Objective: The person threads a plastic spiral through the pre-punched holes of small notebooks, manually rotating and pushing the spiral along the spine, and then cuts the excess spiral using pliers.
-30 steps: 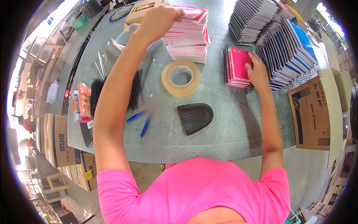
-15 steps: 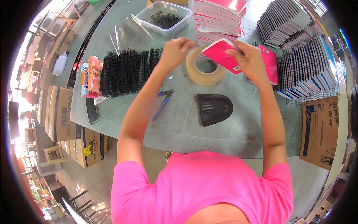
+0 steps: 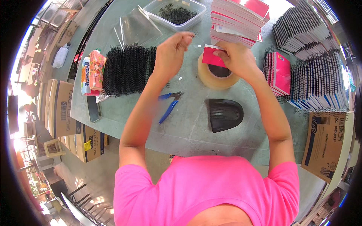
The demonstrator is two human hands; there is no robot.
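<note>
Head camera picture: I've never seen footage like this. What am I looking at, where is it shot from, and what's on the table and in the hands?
A fisheye camera on a person's head looks down, so straight edges bend. No robot: two bare hands. The right hand holds a small pink notebook over a tape roll; the left hand is raised beside it, fingers pinched, on what I cannot tell. On the grey table lie black spiral coils, blue pliers, a black scoop-shaped piece, a clear tub and stacked notebooks.

Bright daylight, soft shadows, fisheye-bent edges (black rim), sharp centre
</note>
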